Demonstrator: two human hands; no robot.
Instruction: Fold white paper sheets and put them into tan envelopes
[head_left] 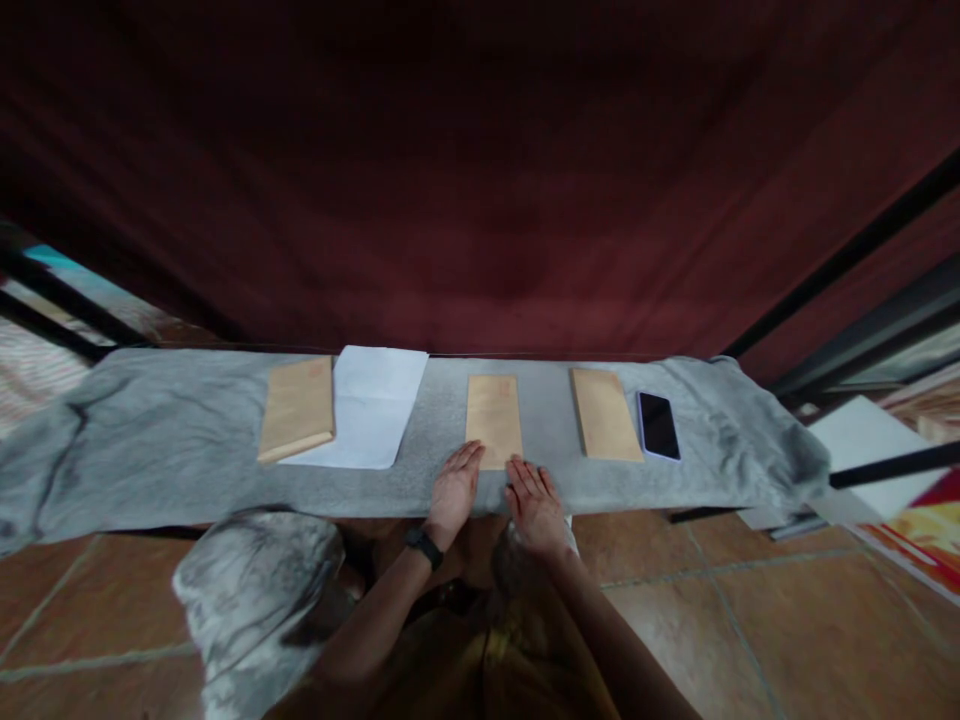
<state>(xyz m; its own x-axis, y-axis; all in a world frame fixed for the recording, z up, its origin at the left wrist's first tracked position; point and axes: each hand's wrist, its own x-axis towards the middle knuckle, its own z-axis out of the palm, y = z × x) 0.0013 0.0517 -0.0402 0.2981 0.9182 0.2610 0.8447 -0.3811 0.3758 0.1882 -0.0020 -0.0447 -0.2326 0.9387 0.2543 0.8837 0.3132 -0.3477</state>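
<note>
A brown paper envelope (493, 410) lies flat on the grey cloth in front of me, with faint red print near its top right. My left hand (454, 490), a dark band on its wrist, rests with fingers stretched out on the envelope's lower left corner. At the lower right corner, my right hand (536, 503) lies flat, fingertips touching the edge. Neither hand grips anything. To the left is a stack of brown envelopes (298, 405), partly over white paper sheets (375, 405). On the right lies another brown envelope or small pile (606, 413).
A phone (659, 426) with a dark screen lies right of the envelopes. Grey cloth (202, 440) covers the narrow table. A dark red curtain (480, 220) hangs behind it. Black metal bars (862, 245) stand at both sides, and white boards (870, 440) lean at the right.
</note>
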